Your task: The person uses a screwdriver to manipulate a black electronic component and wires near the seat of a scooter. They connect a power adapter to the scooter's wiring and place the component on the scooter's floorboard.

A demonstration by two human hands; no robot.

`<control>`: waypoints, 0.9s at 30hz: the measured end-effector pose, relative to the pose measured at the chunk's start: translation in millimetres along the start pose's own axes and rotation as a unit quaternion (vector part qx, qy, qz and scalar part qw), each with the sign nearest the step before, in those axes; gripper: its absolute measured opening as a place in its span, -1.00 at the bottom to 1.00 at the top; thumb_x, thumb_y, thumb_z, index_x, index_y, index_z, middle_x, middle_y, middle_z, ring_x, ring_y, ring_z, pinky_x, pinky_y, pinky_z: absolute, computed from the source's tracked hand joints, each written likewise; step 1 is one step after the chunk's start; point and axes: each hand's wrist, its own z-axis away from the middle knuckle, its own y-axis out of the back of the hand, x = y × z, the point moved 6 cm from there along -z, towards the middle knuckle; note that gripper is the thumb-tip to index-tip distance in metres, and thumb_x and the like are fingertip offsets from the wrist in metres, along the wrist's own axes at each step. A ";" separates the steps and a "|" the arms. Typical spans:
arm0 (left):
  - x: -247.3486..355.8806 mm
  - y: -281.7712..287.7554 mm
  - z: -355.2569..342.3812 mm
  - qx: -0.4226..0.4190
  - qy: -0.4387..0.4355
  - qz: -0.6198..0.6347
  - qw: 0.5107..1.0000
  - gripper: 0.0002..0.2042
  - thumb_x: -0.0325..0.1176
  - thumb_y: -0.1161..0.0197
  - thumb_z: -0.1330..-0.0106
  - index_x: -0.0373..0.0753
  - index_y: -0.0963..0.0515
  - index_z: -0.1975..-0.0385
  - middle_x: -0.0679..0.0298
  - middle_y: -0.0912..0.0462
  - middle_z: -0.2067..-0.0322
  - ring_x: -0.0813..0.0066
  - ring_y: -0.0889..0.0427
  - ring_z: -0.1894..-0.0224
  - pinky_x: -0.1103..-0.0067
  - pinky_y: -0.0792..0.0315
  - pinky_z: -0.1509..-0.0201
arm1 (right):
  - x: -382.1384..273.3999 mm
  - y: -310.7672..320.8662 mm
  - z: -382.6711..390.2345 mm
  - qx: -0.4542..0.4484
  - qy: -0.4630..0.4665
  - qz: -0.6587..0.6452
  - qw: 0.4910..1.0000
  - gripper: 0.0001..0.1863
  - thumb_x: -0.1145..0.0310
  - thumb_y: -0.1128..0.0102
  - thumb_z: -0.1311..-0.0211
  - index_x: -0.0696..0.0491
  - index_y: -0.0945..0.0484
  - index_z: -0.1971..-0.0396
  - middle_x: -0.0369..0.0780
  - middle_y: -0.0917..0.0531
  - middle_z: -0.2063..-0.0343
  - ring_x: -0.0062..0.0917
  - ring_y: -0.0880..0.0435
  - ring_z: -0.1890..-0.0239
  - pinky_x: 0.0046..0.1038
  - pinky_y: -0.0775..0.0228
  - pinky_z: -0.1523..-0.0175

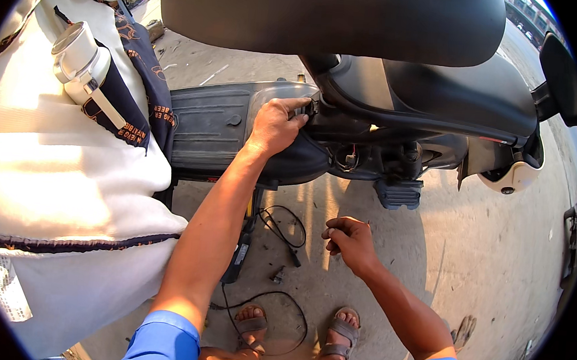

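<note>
An electric scooter stands crosswise before me, its black seat (442,90) at the right and its ribbed footboard (205,124) at the left. My left hand (275,124) reaches to the front of the seat base. Its index finger and thumb close at a small black part (313,107) there, while the other fingers curl in. Lower down, my right hand (352,243) hovers over the ground with fingers bent and thumb against them; whatever it may hold is hidden. Below the footboard lies a black charger (237,260) with a looped black cable (303,231).
A padded white cover (80,192) drapes the scooter's front, with a white bottle (82,65) in its pocket. A large dark backrest (333,16) overhangs the top. A pedal (398,194) juts toward me. Another cable (304,315) loops near my sandalled feet. A white helmet (517,176) hangs at right.
</note>
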 end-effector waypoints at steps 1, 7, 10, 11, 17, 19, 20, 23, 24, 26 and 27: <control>-0.1 1.4 -0.4 0.007 -0.008 0.010 1.000 -0.64 -0.37 -0.34 -0.17 -0.12 -0.65 -0.02 0.09 -0.65 0.51 0.34 -0.64 0.40 0.45 -0.49 0.19 | 1.0 -0.9 0.2 0.000 -0.002 0.000 1.000 -0.73 0.52 -0.08 -0.31 0.32 -0.52 0.05 -0.18 -0.69 0.34 -0.61 -0.62 0.48 -0.53 -0.52 0.37; 1.1 4.2 -0.3 0.022 -0.032 0.065 0.997 -0.55 -0.50 -0.32 -0.18 -0.40 -0.53 -0.11 0.46 -0.35 0.61 0.74 -0.30 0.51 0.65 -0.28 0.42 | 8.7 -2.5 1.5 -0.003 0.000 0.015 1.000 -0.74 0.52 -0.07 -0.32 0.32 -0.54 0.06 -0.16 -0.69 0.34 -0.61 -0.63 0.47 -0.53 -0.53 0.38; -4.9 12.7 1.8 0.021 -0.020 0.149 0.988 -0.51 -0.49 -0.30 -0.21 -0.54 -0.43 -0.14 0.45 -0.37 0.53 0.74 -0.34 0.44 0.68 -0.30 0.37 | 10.0 -6.8 1.9 -0.007 0.001 0.023 1.000 -0.75 0.53 -0.07 -0.32 0.32 -0.54 0.07 -0.17 -0.70 0.34 -0.61 -0.63 0.47 -0.53 -0.52 0.38; -7.1 17.2 3.3 0.018 -0.011 0.187 0.982 -0.50 -0.48 -0.30 -0.23 -0.58 -0.40 -0.15 0.45 -0.38 0.50 0.75 -0.35 0.42 0.69 -0.31 0.36 | 10.0 -8.8 1.8 -0.010 0.002 0.025 1.000 -0.75 0.53 -0.07 -0.32 0.31 -0.55 0.07 -0.17 -0.70 0.34 -0.61 -0.63 0.47 -0.53 -0.52 0.38; 1.6 33.2 22.5 -0.009 0.122 0.446 0.886 -0.60 -0.60 0.04 -0.20 -0.52 -0.40 -0.07 0.34 -0.44 0.43 0.68 -0.30 0.50 0.72 -0.29 0.45 | 27.1 -0.6 0.3 -0.001 -0.009 0.037 0.999 -0.75 0.52 -0.08 -0.32 0.31 -0.54 0.08 -0.18 -0.69 0.34 -0.61 -0.64 0.46 -0.54 -0.53 0.36; 1.6 38.4 25.5 -0.003 0.128 0.467 0.875 -0.56 -0.70 0.12 -0.07 -0.52 -0.45 0.00 0.27 -0.49 0.40 0.67 -0.33 0.52 0.73 -0.29 0.49 | 28.6 -4.3 -0.1 -0.005 -0.016 0.039 0.999 -0.75 0.52 -0.08 -0.32 0.31 -0.54 0.07 -0.18 -0.69 0.35 -0.61 -0.64 0.46 -0.53 -0.54 0.36; -0.1 38.0 26.2 -0.005 0.127 0.455 0.881 -0.58 -0.72 0.12 -0.08 -0.53 -0.47 0.02 0.24 -0.51 0.38 0.66 -0.35 0.52 0.72 -0.33 0.49 | 30.3 -6.2 0.4 -0.007 -0.022 0.040 0.999 -0.75 0.52 -0.07 -0.32 0.31 -0.54 0.07 -0.18 -0.69 0.35 -0.60 -0.64 0.46 -0.53 -0.54 0.36; -6.7 34.0 27.4 -0.010 0.110 0.435 0.894 -0.63 -0.76 0.11 -0.14 -0.53 -0.50 0.06 0.16 -0.59 0.32 0.62 -0.46 0.50 0.67 -0.47 0.45 | 33.5 -12.4 2.1 -0.022 -0.026 0.040 0.999 -0.75 0.52 -0.07 -0.31 0.31 -0.54 0.08 -0.17 -0.69 0.35 -0.60 -0.64 0.45 -0.53 -0.55 0.36; -5.8 31.1 28.5 -0.012 0.100 0.438 0.894 -0.66 -0.76 0.09 -0.18 -0.53 -0.51 0.07 0.13 -0.61 0.30 0.59 -0.52 0.48 0.64 -0.54 0.41 | 35.4 -12.8 2.9 -0.026 -0.026 0.040 0.999 -0.75 0.52 -0.07 -0.31 0.31 -0.54 0.08 -0.17 -0.69 0.35 -0.59 -0.64 0.45 -0.53 -0.55 0.35; -5.6 26.3 29.7 -0.014 0.087 0.436 0.896 -0.72 -0.73 0.05 -0.26 -0.52 -0.52 0.08 0.07 -0.64 0.25 0.52 -0.62 0.42 0.58 -0.64 0.32 | 39.8 -10.9 3.2 -0.020 -0.032 0.038 0.999 -0.75 0.53 -0.08 -0.31 0.31 -0.53 0.07 -0.16 -0.69 0.35 -0.59 -0.64 0.45 -0.53 -0.55 0.35; -4.5 24.5 29.8 -0.015 0.085 0.430 0.899 -0.76 -0.70 0.02 -0.31 -0.51 -0.52 0.08 0.05 -0.65 0.24 0.48 -0.66 0.39 0.55 -0.67 0.27 | 41.5 -9.7 3.2 -0.018 -0.035 0.036 0.999 -0.75 0.53 -0.08 -0.31 0.32 -0.53 0.07 -0.16 -0.69 0.35 -0.58 -0.64 0.45 -0.53 -0.55 0.35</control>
